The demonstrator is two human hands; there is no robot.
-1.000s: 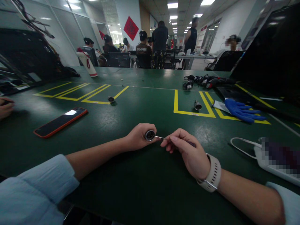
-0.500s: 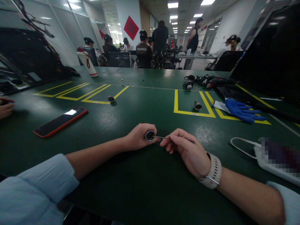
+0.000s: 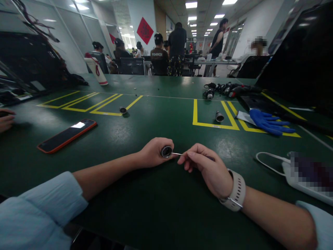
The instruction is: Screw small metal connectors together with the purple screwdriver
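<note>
My left hand (image 3: 154, 152) is closed around a round metal connector (image 3: 166, 151), its dark open end turned toward me. Between the thumb and fingers of my right hand (image 3: 204, 160) is a thin screwdriver (image 3: 178, 154), its bright shaft pointing left. The tip meets the connector's right rim; whether it touches I cannot tell. Most of the handle is hidden in my right hand. Beyond my hands lie two similar metal parts, one small part (image 3: 123, 110) on the left and another part (image 3: 219, 117) inside a yellow-taped box on the right.
A phone (image 3: 68, 135) lies left on the green table (image 3: 161, 201). To the right are a blue glove (image 3: 270, 122), black cabled gear (image 3: 221, 90) and a white device with a cord loop (image 3: 307, 184). A cup (image 3: 96, 71) stands far left; another person's hand (image 3: 6, 119) shows at left.
The screwdriver's tip has drawn back right, from inside the connector's opening to its rim. Both hands stay nearly in place. A standing person in the background has shifted posture.
</note>
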